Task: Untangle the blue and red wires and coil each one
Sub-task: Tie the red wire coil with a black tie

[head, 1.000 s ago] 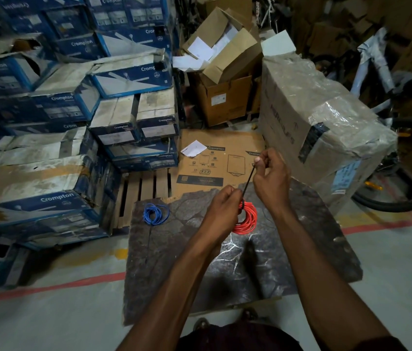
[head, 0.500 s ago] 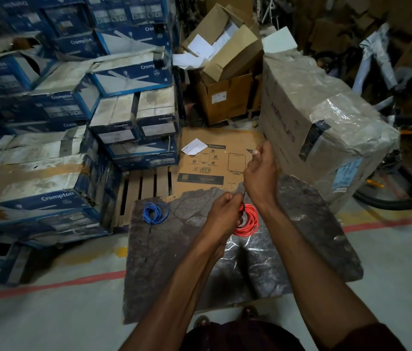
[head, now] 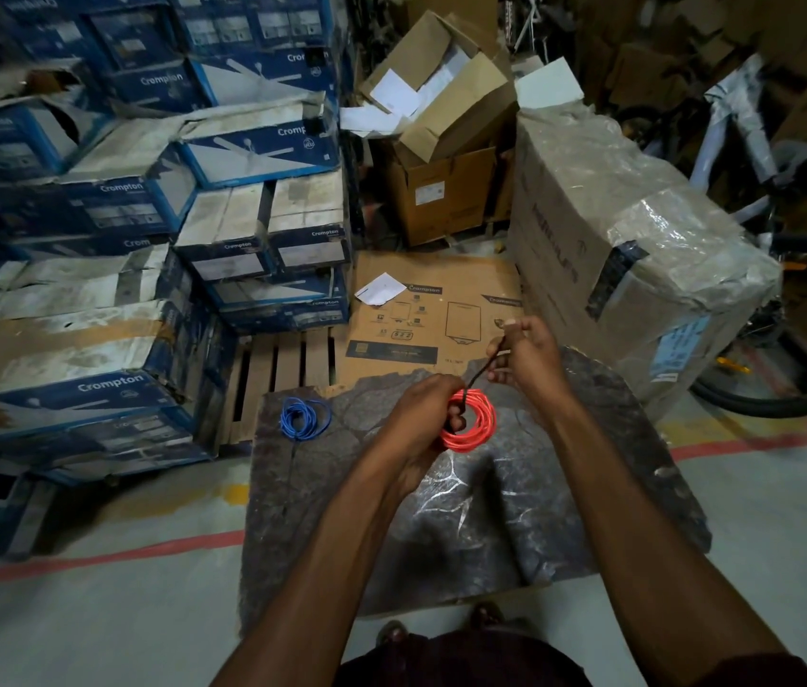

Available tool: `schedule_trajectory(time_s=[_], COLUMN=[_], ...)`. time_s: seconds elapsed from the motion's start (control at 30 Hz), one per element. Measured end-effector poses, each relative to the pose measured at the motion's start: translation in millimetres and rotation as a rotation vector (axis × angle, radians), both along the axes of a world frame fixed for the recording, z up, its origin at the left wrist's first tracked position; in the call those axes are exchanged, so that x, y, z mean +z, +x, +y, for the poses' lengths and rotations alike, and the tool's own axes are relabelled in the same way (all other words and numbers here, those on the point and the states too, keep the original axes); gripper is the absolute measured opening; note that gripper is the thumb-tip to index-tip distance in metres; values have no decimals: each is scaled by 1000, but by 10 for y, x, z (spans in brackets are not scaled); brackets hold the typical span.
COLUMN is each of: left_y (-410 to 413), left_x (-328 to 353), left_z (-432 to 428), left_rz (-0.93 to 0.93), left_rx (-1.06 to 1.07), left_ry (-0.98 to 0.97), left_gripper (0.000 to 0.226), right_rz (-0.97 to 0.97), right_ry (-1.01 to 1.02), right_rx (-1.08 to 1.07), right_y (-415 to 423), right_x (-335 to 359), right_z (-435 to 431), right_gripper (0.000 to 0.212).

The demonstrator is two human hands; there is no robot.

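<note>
Before paper-filled carton (head: 441,195), left grip (head: 416,419) holds red wire (head: 477,431), right grip (head: 526,357) pinches dark strand (head: 482,370).

Dark maroon garment (head: 466,659) and bare forearms (head: 322,562).

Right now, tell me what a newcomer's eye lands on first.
The bright red coil of wire stands out at mid-frame, gripped by the left hand while the right hand pinches a thin dark strand rising from it. The small blue coil of wire lies at the far left corner of the dark grey stone slab. Stacked blue-and-white cardboard boxes fill the left.
</note>
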State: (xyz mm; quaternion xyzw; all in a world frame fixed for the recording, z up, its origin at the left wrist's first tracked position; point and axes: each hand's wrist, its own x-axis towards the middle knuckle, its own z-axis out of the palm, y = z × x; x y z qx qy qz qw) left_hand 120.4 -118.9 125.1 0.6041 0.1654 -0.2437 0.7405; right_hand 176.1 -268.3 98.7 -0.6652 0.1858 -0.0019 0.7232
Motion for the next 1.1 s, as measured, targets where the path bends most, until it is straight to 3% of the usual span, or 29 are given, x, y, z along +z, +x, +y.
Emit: schedule_trajectory(time_s=[0.1,0.2,0.5,0.7,0.87,1.1], left_y=[35,80,134,171,131,146], left_x=[-67,-112,-275,-478,-680,-1085], left_z=[51,96,237,424,637,996], left_rz=[1,-41,-106,-64,51,128], left_rx=[-20,-26,-14,39,55,188], left_ry=[-20,29,96,97,17,80], left_gripper=[21,24,31,35,23,17], right_rz=[73,119,117,160,272,384], right_ry=[137,185,59,79,188,193], right_rx=[18,52,507,468,390,339], right_y=[-103,-199,-644,-557,-513,-367], right_x=[-49,-55,34,-195,-412,-821], right_z=[-39,-94,-42,153,390,747], right_gripper=[11,28,28,22,16,17])
